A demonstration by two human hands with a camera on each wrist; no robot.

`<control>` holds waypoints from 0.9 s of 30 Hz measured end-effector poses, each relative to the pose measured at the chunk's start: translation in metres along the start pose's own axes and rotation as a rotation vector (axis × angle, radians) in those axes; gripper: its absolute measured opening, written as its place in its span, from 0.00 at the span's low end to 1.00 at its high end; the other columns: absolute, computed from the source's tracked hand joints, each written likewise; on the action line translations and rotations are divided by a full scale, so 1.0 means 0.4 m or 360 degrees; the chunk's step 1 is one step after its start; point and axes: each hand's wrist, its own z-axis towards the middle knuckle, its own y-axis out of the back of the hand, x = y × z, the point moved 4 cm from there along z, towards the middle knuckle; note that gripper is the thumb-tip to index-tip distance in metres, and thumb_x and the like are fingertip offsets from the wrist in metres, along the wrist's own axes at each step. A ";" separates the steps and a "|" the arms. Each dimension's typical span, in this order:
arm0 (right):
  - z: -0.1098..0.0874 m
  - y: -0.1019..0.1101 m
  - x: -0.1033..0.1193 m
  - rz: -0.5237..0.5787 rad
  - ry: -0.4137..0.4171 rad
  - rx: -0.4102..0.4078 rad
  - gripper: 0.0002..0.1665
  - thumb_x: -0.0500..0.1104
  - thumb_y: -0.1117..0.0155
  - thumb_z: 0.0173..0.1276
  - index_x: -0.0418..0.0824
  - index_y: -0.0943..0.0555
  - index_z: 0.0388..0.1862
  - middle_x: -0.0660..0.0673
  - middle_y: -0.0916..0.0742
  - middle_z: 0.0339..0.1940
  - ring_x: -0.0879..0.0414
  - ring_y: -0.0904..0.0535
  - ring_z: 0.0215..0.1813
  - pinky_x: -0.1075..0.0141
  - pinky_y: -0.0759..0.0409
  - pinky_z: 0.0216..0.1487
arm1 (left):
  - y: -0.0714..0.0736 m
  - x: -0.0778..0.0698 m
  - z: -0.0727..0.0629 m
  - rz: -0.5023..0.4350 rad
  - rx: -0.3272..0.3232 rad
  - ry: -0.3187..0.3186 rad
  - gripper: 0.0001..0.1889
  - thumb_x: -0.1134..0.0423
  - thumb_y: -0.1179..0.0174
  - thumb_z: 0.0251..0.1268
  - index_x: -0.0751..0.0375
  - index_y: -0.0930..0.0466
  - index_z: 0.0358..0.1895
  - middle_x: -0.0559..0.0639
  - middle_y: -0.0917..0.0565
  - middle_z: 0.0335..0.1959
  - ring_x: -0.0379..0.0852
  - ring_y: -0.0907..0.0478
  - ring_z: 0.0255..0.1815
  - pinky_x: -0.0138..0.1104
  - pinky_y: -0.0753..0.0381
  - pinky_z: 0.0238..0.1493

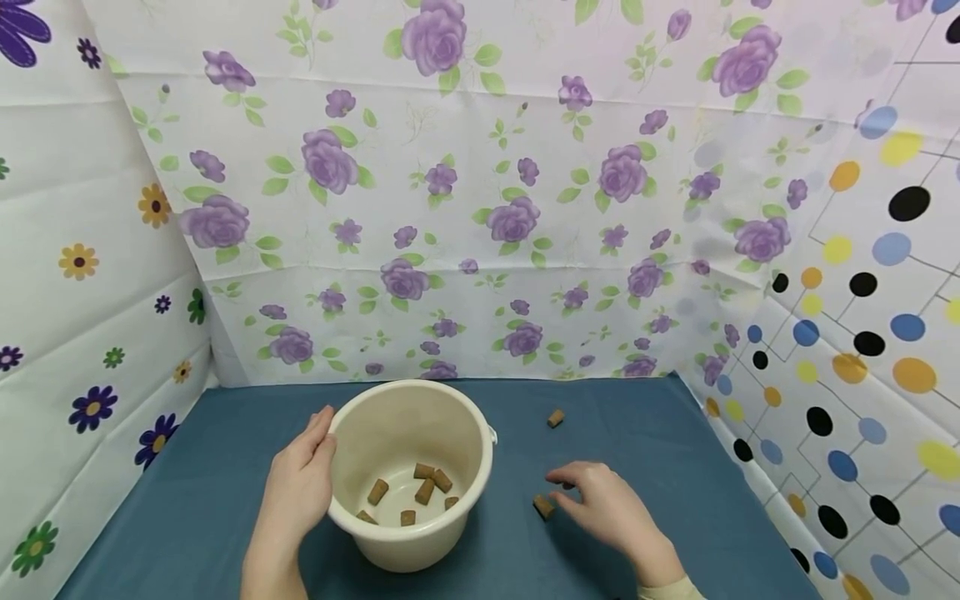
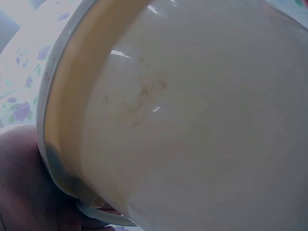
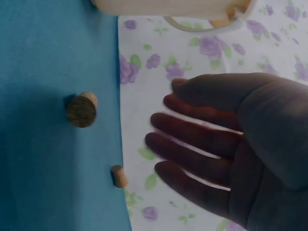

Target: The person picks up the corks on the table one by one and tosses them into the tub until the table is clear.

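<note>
A cream plastic bucket [image 1: 411,537], tilted toward me, holds several brown corks [image 1: 423,492] on its bottom. My left hand [image 1: 302,475] grips its left rim; in the left wrist view the bucket wall [image 2: 202,120] fills most of the picture and the left hand [image 2: 21,178] shows at the rim by the handle, fingers partly hidden. To the right of the bucket, my right hand [image 1: 603,507] hovers beside a loose cork [image 1: 543,507] on the cloth. The right wrist view shows that hand [image 3: 216,144] with fingers spread and nothing held, apart from the nearer cork [image 3: 81,111].
Another loose cork [image 1: 555,417] lies farther back on the blue tablecloth [image 1: 622,425]. A white sheet with purple flowers [image 1: 480,208] hangs along the back edge. Patterned sheets bound the left and the right side [image 1: 862,375].
</note>
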 end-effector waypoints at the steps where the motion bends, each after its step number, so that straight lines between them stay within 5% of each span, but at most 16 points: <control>1: 0.001 -0.005 -0.001 0.0003 -0.0008 0.0029 0.13 0.43 0.26 0.74 0.44 0.08 0.55 0.47 0.08 0.51 0.55 0.11 0.48 0.58 0.11 0.44 | 0.000 0.000 -0.001 -0.0001 -0.0002 0.0001 0.28 0.59 0.61 0.92 0.61 0.46 0.87 0.57 0.46 0.87 0.57 0.55 0.88 0.59 0.53 0.85; 27: 0.006 -0.075 -0.005 -0.0026 -0.0233 0.0129 0.13 0.51 0.19 0.67 0.47 0.06 0.47 0.49 0.07 0.43 0.54 0.11 0.39 0.53 0.11 0.39 | -0.001 -0.001 -0.008 0.0037 -0.0016 -0.0013 0.28 0.57 0.61 0.92 0.62 0.46 0.86 0.57 0.45 0.87 0.58 0.55 0.88 0.60 0.53 0.84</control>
